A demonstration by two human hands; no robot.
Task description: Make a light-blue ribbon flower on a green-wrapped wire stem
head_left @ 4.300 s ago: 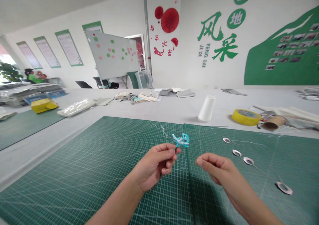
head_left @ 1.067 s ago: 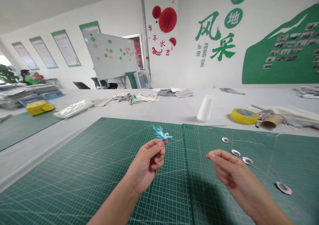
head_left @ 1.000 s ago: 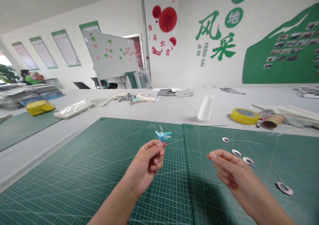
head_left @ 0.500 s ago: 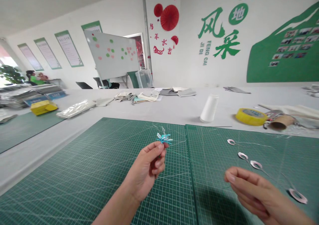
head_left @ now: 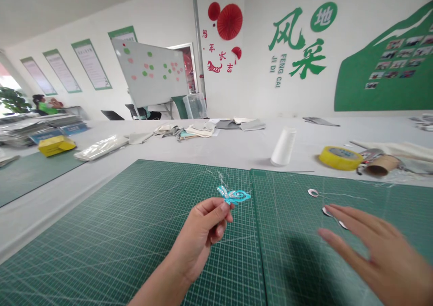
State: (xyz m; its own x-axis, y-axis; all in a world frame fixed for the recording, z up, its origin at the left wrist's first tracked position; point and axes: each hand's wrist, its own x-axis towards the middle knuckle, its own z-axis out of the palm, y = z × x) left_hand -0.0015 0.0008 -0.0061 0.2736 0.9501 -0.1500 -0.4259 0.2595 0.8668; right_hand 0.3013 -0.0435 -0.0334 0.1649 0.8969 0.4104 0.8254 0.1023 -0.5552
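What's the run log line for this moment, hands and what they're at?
left hand: pinches turquoise knotted piece | right hand: open, over silver loops | surface: green cutting mat

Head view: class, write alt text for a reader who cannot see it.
A left hand pinches a small turquoise twist above a green cutting mat, while an open right hand hovers over silver loops on the mat.

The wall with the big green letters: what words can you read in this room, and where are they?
"风采" in big green characters on the white wall
"JI DI" and "FENG CAI" in small green letters beside them
"地" in a green circle
"马年大吉" in red on the white wall section
The posters are too small to read.
The yellow tape roll has a blurred label.
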